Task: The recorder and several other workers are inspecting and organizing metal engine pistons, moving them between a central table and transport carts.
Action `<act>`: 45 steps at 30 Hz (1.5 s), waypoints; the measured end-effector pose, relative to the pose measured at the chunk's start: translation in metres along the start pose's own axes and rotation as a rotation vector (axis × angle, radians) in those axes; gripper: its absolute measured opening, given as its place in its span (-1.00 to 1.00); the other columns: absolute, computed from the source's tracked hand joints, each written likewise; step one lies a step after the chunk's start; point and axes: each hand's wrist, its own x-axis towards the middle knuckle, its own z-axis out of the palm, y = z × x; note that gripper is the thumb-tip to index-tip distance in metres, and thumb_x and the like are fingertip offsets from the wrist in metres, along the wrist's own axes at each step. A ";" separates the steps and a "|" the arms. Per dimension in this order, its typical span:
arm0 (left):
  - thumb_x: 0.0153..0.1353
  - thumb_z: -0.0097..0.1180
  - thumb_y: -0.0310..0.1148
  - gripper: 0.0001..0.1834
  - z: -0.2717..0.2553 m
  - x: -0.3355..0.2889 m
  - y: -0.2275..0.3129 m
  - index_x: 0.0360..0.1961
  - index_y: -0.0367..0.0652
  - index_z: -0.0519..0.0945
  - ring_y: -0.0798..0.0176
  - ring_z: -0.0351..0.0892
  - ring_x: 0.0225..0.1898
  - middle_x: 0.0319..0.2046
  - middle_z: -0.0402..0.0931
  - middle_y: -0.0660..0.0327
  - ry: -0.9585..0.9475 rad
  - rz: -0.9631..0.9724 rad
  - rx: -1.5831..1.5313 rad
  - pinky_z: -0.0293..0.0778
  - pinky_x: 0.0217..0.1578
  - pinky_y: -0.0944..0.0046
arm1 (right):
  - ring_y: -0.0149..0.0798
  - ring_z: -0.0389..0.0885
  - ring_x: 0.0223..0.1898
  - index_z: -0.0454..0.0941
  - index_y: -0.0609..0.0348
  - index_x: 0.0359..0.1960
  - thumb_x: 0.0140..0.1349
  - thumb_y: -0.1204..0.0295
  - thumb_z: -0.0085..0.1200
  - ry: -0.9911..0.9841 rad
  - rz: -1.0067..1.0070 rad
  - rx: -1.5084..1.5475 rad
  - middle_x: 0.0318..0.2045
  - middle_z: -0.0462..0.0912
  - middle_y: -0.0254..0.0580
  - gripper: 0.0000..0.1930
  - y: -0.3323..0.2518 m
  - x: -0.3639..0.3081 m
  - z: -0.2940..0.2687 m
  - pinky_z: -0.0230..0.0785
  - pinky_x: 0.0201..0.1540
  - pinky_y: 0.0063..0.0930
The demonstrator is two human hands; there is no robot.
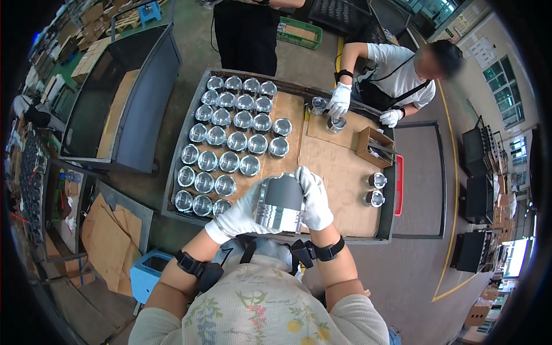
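Note:
Between my two white-gloved hands I hold up a large metal piston, silver with a dark grey coated patch on its skirt. My left hand cups its left side and underside, fingers partly hidden behind it. Around its right upper edge wraps my right hand. The piston is close to the camera, over the near edge of the cardboard-lined table. To the left on that table stand rows of similar silver pistons. Two more pistons sit by the right edge.
Across the table a co-worker's gloved hand touches a piston. A small cardboard box stands near the right edge, with a red crate beyond. Another person in black stands at the far side. A blue stool is at lower left.

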 end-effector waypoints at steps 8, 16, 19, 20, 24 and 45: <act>-0.31 0.47 -0.37 -0.03 -0.011 -0.025 0.008 0.12 -0.14 0.11 0.18 0.30 0.11 0.04 0.26 0.10 0.262 -0.183 -0.528 0.23 0.14 0.19 | -0.60 0.28 -0.44 0.43 0.14 -0.41 0.40 0.22 -0.21 0.089 -0.029 -0.063 -0.50 0.40 -0.50 -0.69 -0.016 -0.009 0.034 0.21 -0.35 -0.70; -0.34 0.44 -0.43 0.07 -0.035 -0.018 0.033 0.26 -0.13 0.08 -0.10 0.26 0.14 0.11 0.20 -0.04 0.467 -0.002 0.042 0.22 0.15 0.07 | -0.45 0.43 0.01 0.28 0.13 0.20 0.38 0.07 -0.25 0.095 0.037 0.179 0.02 0.47 -0.27 -0.50 0.013 -0.013 0.057 0.31 0.07 -0.51; -0.32 0.48 -0.35 0.24 -0.034 -0.017 0.039 0.34 -0.15 -0.11 -0.04 0.16 0.25 0.21 0.11 -0.05 0.448 -0.002 0.119 0.14 0.22 0.08 | -0.35 0.53 -0.06 0.35 0.14 0.10 0.35 -0.05 -0.29 0.101 0.217 0.499 -0.05 0.55 -0.24 -0.45 0.016 -0.015 0.060 0.36 0.06 -0.42; -0.31 0.49 -0.32 0.29 -0.034 -0.020 0.036 0.36 -0.16 -0.20 -0.08 0.13 0.27 0.24 0.08 -0.10 0.415 -0.032 0.036 0.13 0.23 0.07 | -0.31 0.56 -0.09 0.39 0.15 0.06 0.31 -0.11 -0.28 0.040 0.252 0.605 -0.07 0.56 -0.21 -0.41 0.019 -0.015 0.059 0.40 0.03 -0.39; -0.32 0.49 -0.31 0.25 -0.042 -0.023 0.037 0.34 -0.20 -0.13 -0.07 0.12 0.28 0.25 0.08 -0.10 0.409 0.009 -0.068 0.12 0.24 0.06 | -0.27 0.58 -0.15 0.42 0.16 0.00 0.27 -0.18 -0.30 -0.038 0.329 0.673 -0.13 0.58 -0.19 -0.37 -0.001 -0.020 0.064 0.48 -0.07 -0.36; -0.37 0.47 -0.32 -0.10 -0.039 -0.010 0.065 0.08 0.00 0.24 -0.25 0.29 0.15 0.12 0.24 -0.03 0.520 0.189 0.360 0.38 0.06 -0.02 | -0.14 0.48 0.01 0.28 0.05 0.15 0.26 -0.16 -0.24 -0.174 0.366 1.040 0.04 0.46 -0.09 -0.37 -0.018 -0.035 0.063 0.39 0.08 -0.16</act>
